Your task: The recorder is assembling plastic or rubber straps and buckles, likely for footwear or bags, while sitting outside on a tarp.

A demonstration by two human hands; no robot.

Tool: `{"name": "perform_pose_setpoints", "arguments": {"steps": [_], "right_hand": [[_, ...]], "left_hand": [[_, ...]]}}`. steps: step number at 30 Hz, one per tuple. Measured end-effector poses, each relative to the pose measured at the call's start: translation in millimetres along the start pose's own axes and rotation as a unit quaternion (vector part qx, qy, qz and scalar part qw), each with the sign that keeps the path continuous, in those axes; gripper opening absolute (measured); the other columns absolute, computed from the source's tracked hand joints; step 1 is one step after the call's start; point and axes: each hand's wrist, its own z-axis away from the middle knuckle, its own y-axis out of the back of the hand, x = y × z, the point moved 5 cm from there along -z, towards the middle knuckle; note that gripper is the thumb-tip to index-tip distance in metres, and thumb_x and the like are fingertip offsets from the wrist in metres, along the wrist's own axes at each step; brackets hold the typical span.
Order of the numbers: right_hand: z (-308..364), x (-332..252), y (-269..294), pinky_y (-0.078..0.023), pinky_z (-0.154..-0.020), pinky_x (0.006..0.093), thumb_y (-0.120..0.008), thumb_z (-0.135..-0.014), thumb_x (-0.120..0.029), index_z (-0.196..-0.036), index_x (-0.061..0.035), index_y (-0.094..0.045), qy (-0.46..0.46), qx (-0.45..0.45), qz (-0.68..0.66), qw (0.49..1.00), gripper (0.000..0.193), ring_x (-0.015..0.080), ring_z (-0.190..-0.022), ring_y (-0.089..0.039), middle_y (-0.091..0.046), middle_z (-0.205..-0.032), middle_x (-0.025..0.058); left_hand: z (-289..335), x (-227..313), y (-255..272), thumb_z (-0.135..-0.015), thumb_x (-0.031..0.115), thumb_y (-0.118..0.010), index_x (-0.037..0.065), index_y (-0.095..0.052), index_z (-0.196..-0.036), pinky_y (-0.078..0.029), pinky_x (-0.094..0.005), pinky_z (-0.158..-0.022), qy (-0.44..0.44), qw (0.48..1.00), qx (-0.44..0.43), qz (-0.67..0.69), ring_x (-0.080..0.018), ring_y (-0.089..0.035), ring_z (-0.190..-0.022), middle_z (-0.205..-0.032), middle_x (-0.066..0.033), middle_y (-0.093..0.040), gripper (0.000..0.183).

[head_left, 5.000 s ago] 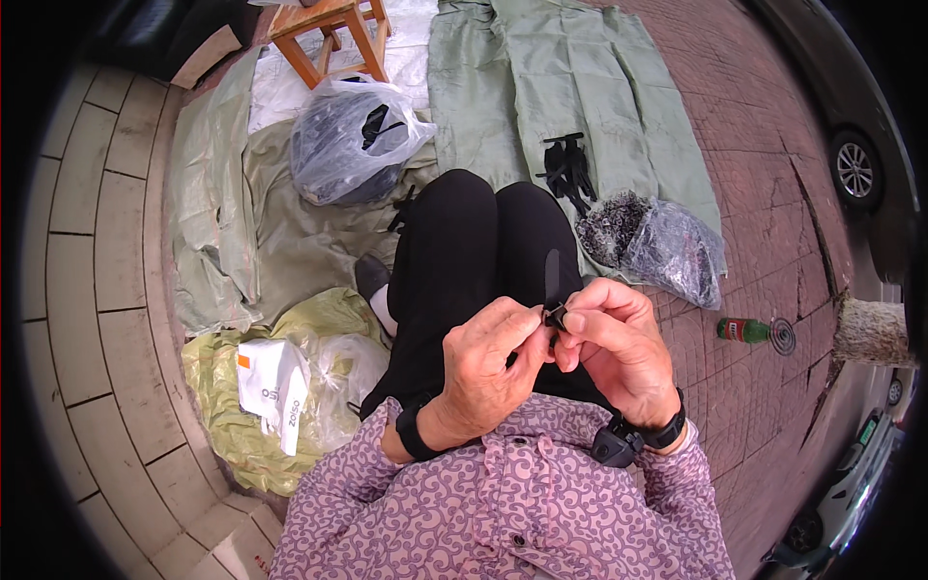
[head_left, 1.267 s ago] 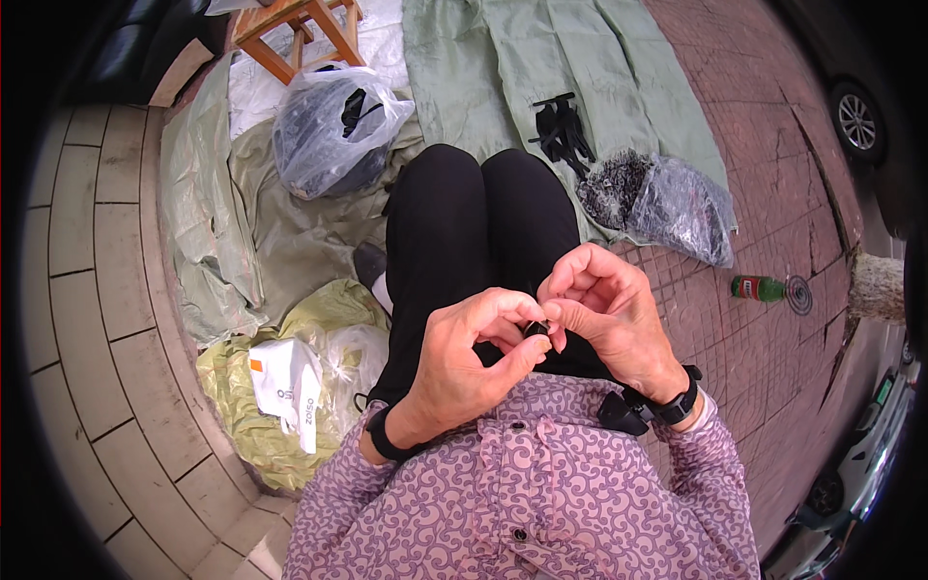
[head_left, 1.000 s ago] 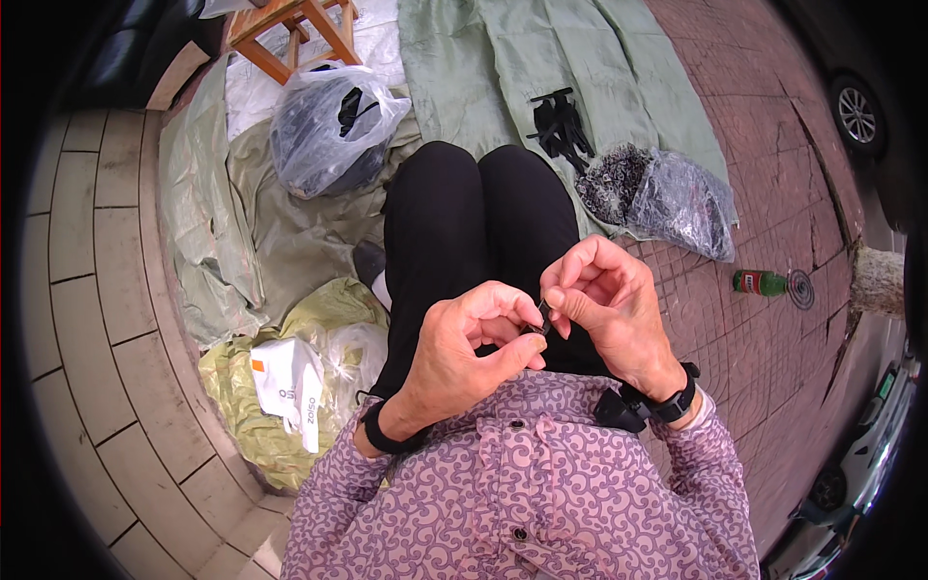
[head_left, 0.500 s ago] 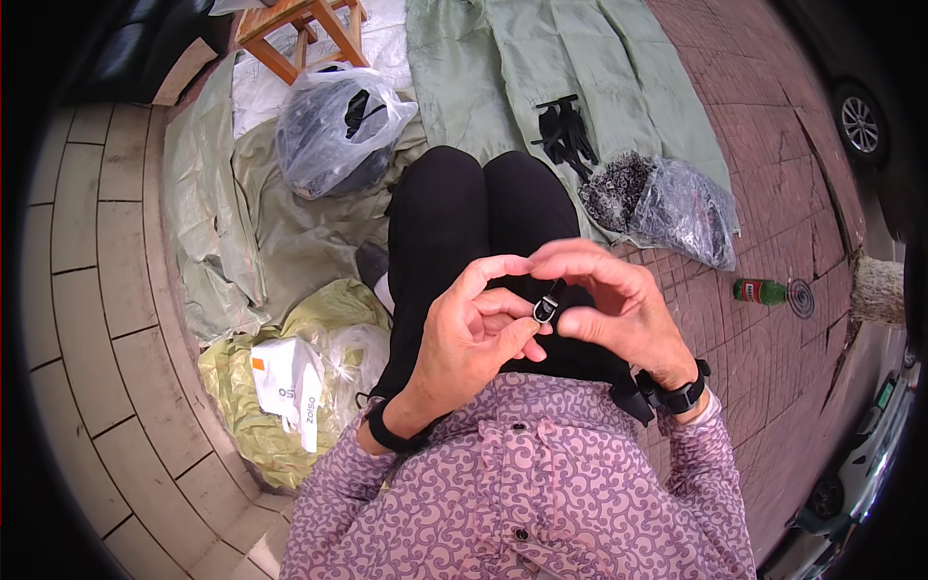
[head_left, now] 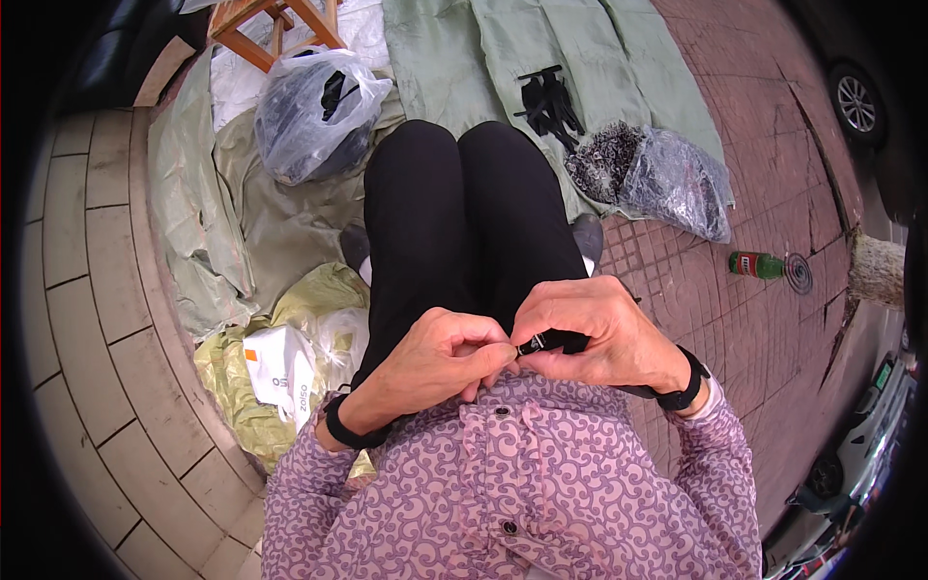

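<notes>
Low over my lap, close to the shirt, my left hand point(head_left: 440, 356) and my right hand point(head_left: 594, 333) meet at the fingertips. Between them is a small black strap with a silver metal buckle point(head_left: 530, 344). My left thumb and forefinger pinch one end at the buckle. The right thumb and forefinger are closed on the strap beside it, and its rest is hidden by that hand. Beyond my knees a bunch of black straps point(head_left: 551, 106) lies on a green sheet point(head_left: 445, 58).
A speckled black-and-silver heap point(head_left: 604, 164) sits beside a clear plastic bag point(head_left: 681, 184) of dark items. Left of my knees stands another filled bag point(head_left: 314, 121), near a wooden stool point(head_left: 242, 43). A white bag point(head_left: 280, 372) lies nearer. Rightward are a green bottle point(head_left: 756, 264) and a tree trunk point(head_left: 878, 271).
Both hands have come down nearer to my body with the strap and buckle. The right fingers, arched apart earlier, have closed on the strap. My knees have shifted a little in view.
</notes>
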Motion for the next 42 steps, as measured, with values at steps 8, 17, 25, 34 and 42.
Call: {"name": "perform_pose_setpoints", "arguments": {"steps": [8,17,25,34,42], "right_hand": [[9.2,1.4,1.7,-0.051,-0.062,0.028,-0.077,-0.066,0.001,-0.079,-0.005,-0.064,-0.012,-0.01,-0.021,1.0,0.02,0.0198,-0.072,-0.068,-0.067,-0.08,0.0053],[29.1,41.3,38.5,-0.046,-0.062,0.0215,-0.073,-0.079,0.008,-0.084,-0.0007,-0.063,-0.138,0.041,-0.221,0.965,0.014,0.0052,-0.073,-0.06,-0.063,-0.081,-0.0008],[32.7,230.9,141.2,-0.043,-0.049,0.0203,-0.072,-0.087,-0.005,-0.093,-0.0027,-0.065,-0.319,0.362,-0.292,0.826,0.009,0.0073,-0.054,-0.055,-0.063,-0.074,0.001],[-77.1,425.0,197.5,-0.052,-0.048,0.0273,-0.072,-0.081,0.001,-0.123,0.0108,-0.053,-0.354,0.407,-0.193,0.82,0.047,0.0199,-0.059,-0.068,-0.068,-0.08,0.0121],[-155.3,435.6,65.1,-0.054,-0.051,0.0302,-0.067,-0.081,0.0,-0.096,0.0024,-0.07,-0.283,0.14,-0.05,0.948,0.016,0.0196,-0.061,-0.069,-0.069,-0.078,0.0097]], "left_hand": [[5.7,3.4,-6.2,-0.094,0.014,-0.061,-0.002,-0.071,-0.086,-0.042,-0.0188,-0.045,0.003,1.0,0.009,0.023,-0.0043,-0.055,-0.05,-0.065,-0.0025,-0.064,0.02],[-19.4,10.9,7.8,-0.092,0.013,-0.064,-0.001,-0.072,-0.087,-0.039,-0.0176,-0.048,0.064,0.997,0.038,0.02,-0.0027,-0.053,-0.055,-0.068,-0.0004,-0.064,0.016],[-17.7,-6.9,66.2,-0.094,0.012,-0.06,-0.001,-0.068,-0.091,-0.034,-0.0171,-0.05,0.029,0.957,0.274,0.091,-0.003,-0.045,-0.052,-0.067,0.0003,-0.058,0.016],[9.4,-14.6,98.6,-0.096,0.008,-0.057,-0.005,-0.067,-0.092,-0.034,-0.016,-0.043,0.074,0.901,0.391,0.172,-0.0044,-0.047,-0.043,-0.062,-0.0046,-0.061,0.017],[52.3,-33.1,105.8,-0.095,0.004,-0.053,-0.007,-0.066,-0.091,-0.038,-0.018,-0.038,0.103,0.853,0.438,0.266,-0.0085,-0.05,-0.039,-0.058,-0.0091,-0.061,0.018]]}}
